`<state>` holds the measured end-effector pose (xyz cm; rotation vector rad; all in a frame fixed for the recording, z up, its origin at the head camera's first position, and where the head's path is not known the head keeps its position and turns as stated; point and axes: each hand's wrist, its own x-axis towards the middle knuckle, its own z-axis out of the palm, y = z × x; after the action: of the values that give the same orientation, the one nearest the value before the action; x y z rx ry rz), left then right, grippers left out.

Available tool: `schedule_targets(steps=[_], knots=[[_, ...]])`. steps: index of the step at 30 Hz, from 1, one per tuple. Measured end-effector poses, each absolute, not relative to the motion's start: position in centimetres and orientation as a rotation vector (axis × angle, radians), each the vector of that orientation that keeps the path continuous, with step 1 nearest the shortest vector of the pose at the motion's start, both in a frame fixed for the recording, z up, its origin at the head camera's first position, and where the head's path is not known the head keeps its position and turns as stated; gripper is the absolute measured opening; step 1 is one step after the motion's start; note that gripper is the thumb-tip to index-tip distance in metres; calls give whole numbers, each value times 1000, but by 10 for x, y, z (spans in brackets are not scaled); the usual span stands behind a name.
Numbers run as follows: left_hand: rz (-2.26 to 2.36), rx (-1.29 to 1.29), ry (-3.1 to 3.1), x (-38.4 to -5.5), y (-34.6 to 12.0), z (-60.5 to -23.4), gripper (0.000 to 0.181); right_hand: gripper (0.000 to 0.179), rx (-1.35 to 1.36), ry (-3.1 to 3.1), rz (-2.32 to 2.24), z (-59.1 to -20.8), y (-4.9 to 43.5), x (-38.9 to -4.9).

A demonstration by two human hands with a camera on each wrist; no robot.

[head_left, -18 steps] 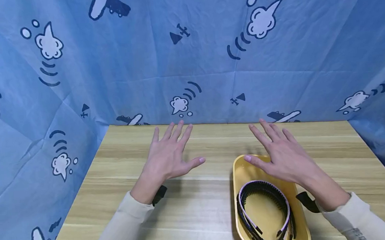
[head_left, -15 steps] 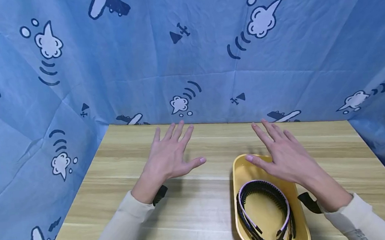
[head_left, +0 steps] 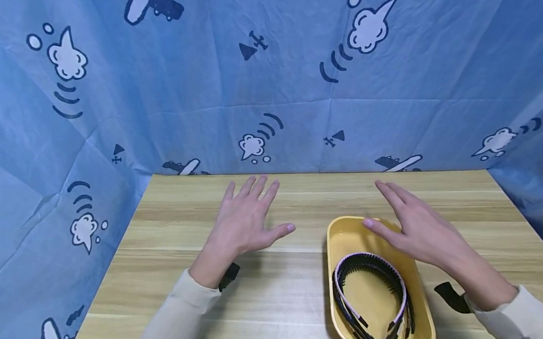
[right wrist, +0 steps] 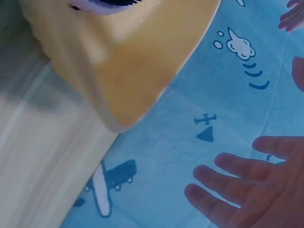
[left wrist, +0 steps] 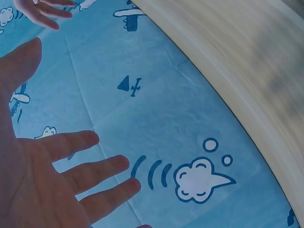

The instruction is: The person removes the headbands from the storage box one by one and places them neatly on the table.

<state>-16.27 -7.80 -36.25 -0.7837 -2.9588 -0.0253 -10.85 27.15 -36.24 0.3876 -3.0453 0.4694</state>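
Note:
Both hands hover over the wooden table with nothing in them. My left hand has its fingers spread and thumb out, left of the tray; its palm shows in the left wrist view. My right hand is above the right rim of the yellow tray, fingers straight and thumb pointing left over it. In the right wrist view the right hand's fingers are extended. Several headbands lie together in the tray: a lilac one on top and black toothed ones around it.
The wooden table reaches back to a blue curtain printed with planes and clouds, which also closes off both sides. Black straps are worn at both wrists.
My right hand has moved right and slightly nearer, with its fingers drawn closer together. My left hand has shifted slightly right. The headbands stay in the tray.

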Motion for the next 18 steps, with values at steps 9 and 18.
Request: schedule_targets(steps=[9, 18], knots=[[-144, -838, -2951, -156, -72, -362, 92, 82, 256, -3057, 665, -370, 284, -95], [-248, -935, -2934, -148, -61, -365, 89, 53, 145, -2993, 848, -393, 300, -76]])
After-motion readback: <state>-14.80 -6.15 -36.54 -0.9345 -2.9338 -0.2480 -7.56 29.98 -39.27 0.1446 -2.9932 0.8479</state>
